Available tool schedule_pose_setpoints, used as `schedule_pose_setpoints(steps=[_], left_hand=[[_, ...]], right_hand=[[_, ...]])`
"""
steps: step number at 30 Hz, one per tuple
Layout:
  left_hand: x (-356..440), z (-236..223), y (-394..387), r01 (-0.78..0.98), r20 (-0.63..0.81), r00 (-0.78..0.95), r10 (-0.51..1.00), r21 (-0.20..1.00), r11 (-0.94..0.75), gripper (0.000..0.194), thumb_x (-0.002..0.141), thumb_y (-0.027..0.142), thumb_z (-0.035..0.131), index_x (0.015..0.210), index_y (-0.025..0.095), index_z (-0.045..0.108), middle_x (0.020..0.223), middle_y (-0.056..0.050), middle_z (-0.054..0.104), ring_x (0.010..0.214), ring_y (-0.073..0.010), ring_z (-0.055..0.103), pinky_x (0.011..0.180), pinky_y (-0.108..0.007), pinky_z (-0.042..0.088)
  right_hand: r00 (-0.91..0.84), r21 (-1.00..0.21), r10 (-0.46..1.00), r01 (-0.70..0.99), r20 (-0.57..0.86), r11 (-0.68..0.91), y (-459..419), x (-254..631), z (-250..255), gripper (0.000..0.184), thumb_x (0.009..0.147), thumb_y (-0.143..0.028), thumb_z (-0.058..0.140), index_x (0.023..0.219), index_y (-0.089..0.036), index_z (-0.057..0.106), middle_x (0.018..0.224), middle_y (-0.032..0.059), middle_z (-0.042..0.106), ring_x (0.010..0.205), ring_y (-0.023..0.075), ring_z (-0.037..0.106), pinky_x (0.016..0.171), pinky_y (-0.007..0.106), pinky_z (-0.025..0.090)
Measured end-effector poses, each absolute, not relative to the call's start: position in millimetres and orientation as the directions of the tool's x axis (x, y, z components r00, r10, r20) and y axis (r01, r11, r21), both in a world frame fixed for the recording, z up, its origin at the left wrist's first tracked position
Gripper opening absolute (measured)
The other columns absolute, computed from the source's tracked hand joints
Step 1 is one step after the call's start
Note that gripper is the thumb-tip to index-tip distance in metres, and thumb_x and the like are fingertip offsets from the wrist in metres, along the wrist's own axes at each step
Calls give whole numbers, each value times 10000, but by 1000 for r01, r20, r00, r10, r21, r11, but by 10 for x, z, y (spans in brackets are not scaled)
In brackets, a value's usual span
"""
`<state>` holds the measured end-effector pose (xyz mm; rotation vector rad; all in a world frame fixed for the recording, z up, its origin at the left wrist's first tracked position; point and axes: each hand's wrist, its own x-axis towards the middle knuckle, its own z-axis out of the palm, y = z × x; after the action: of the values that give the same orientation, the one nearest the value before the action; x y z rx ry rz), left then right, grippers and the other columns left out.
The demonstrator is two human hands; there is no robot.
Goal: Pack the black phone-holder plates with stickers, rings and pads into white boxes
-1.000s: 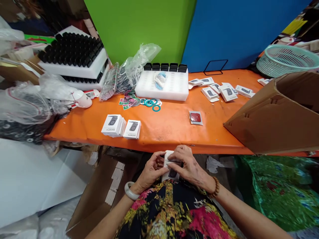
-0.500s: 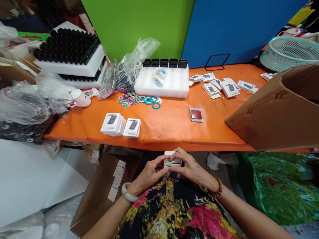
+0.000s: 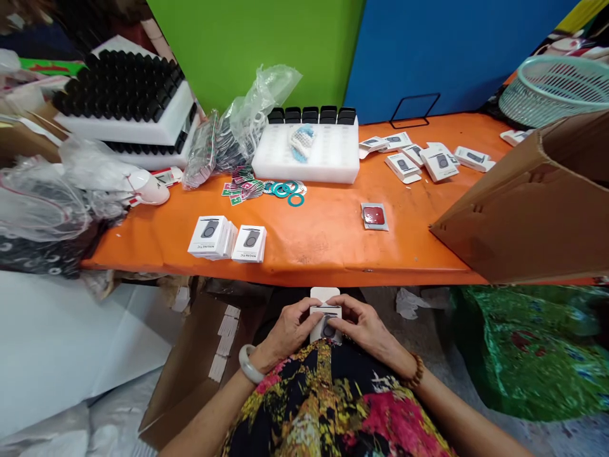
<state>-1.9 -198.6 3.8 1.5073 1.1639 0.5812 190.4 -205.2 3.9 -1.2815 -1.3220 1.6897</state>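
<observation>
Between my two hands, close to my lap, is a small white box (image 3: 325, 334) with a dark device printed on its front. Its top flap stands up, away from me. My left hand (image 3: 291, 325) grips the box's left side, thumb on the front and fingers at the upper edge. On the opposite side my right hand (image 3: 364, 327) holds it the same way, thumb over the printed picture. Whether anything sits inside the box cannot be seen. On the orange table (image 3: 314, 247) ahead, stacks of similar white boxes (image 3: 209, 236) stand at the left.
A white foam tray (image 3: 328, 158) with several black devices stands at the back, teal rings (image 3: 295, 200) before it. A red square piece (image 3: 373, 216) lies right of centre. Flat white boxes (image 3: 440, 163) are scattered behind it. A cardboard carton (image 3: 528, 209) stands at the right edge.
The box has tilted so that its printed front and raised flap now show more. Both thumbs have shifted onto the front. The camera view has moved slightly.
</observation>
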Motion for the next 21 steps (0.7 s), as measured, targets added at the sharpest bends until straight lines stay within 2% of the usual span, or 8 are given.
schedule_pose_setpoints(steps=[2,5,8,11,14,17,21], left_hand=[[-5,13,-2000,326,-222,374,900,940,97,307,870,362,512,1051,155,649,861,-34,661,669,-122,529,626,-221,416],[6,-11,-2026,273,-232,296,927,950,150,314,839,374,570,1033,148,670,852,-41,675,676,-132,546,632,-229,432],[1,-3,-2040,239,-205,282,937,961,139,330,803,363,635,1065,166,675,903,-45,686,756,-152,584,707,-245,457],[-12,41,-2031,233,-194,320,927,965,122,381,776,351,679,1119,184,662,969,-55,682,816,-165,603,757,-260,469],[-17,97,-2006,266,-202,351,914,958,110,440,760,365,697,1156,179,646,954,-59,672,800,-166,607,734,-261,480],[-12,129,-1984,312,-160,419,894,950,24,482,764,380,694,1199,184,624,949,-56,670,820,-171,607,744,-264,478],[-1,106,-1972,329,-121,514,849,942,-65,527,773,374,690,1253,185,586,1034,-73,683,881,-187,617,813,-289,474]], right_hand=[[-344,-956,891,102,-295,-277,-2050,1904,34,215,788,-282,643,991,-219,609,821,-9,617,706,131,568,621,231,446],[-336,-966,906,116,-258,-232,-2059,1900,26,206,799,-286,640,992,-219,618,843,3,617,727,141,576,644,242,462],[-278,-982,951,167,-135,-90,-2075,1908,59,233,820,-287,636,1046,-232,621,927,23,587,723,132,553,639,239,461],[-300,-977,954,210,-23,43,-2058,1937,146,223,844,-254,614,1067,-255,628,1017,37,532,781,131,545,676,236,460],[-353,-973,935,222,-28,55,-1997,1970,249,148,836,-212,615,980,-237,638,1029,40,504,881,148,551,735,240,457],[-385,-976,921,214,-57,30,-1938,1996,314,66,813,-191,634,874,-207,613,1031,39,503,951,163,542,814,260,443],[-493,-965,861,263,-124,12,-1905,2039,312,59,841,-211,614,787,-189,605,920,22,505,838,143,533,758,253,436]])
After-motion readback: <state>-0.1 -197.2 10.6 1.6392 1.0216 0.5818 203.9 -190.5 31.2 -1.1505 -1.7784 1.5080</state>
